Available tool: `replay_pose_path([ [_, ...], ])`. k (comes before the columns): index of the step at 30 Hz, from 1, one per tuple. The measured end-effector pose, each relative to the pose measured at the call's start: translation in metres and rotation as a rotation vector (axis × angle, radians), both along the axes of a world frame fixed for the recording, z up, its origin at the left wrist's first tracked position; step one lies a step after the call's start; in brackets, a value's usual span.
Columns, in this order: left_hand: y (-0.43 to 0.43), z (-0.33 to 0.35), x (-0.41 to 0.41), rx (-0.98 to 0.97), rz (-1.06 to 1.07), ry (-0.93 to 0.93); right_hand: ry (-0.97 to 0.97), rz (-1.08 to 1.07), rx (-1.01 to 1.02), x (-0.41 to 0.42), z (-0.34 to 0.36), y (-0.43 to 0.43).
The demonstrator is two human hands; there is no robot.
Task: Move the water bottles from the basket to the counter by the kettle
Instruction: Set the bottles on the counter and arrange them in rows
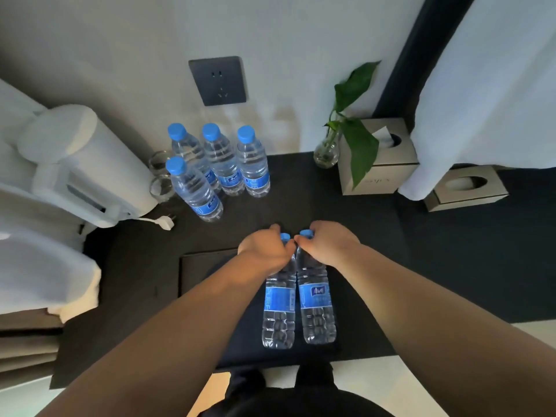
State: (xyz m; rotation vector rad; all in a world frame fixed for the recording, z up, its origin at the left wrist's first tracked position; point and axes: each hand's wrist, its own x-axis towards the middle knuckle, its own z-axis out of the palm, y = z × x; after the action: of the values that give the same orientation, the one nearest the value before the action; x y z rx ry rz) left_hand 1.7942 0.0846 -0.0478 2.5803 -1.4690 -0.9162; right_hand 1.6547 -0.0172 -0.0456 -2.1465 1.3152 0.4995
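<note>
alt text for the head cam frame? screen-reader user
The left hand and right hand each grip a blue-capped water bottle by the neck, left bottle and right bottle side by side at a dark counter. Four more bottles stand at the back beside a white kettle; a plant and tissue box sit further right.

Both bare forearms reach forward from the lower edge of the view and converge toward the centre, backs of the hands turned upward. The left hand (264,251) curls its fingers round the neck of the left bottle (279,305). The right hand (328,245) grips the neck of the right bottle (316,305) likewise, and the knuckles of the two hands lie just beside each other.
</note>
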Motion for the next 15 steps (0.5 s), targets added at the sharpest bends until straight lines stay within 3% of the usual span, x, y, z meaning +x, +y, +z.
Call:
replay_pose_path([
  [8,-0.003,0.013,0.014,-0.023,0.059,0.099,-0.051,-0.046,0.050,0.010,0.010,-0.003],
  [15,0.018,0.051,0.025,-0.072,0.074,0.142,0.007,0.232,0.183,0.019,0.060,0.001],
])
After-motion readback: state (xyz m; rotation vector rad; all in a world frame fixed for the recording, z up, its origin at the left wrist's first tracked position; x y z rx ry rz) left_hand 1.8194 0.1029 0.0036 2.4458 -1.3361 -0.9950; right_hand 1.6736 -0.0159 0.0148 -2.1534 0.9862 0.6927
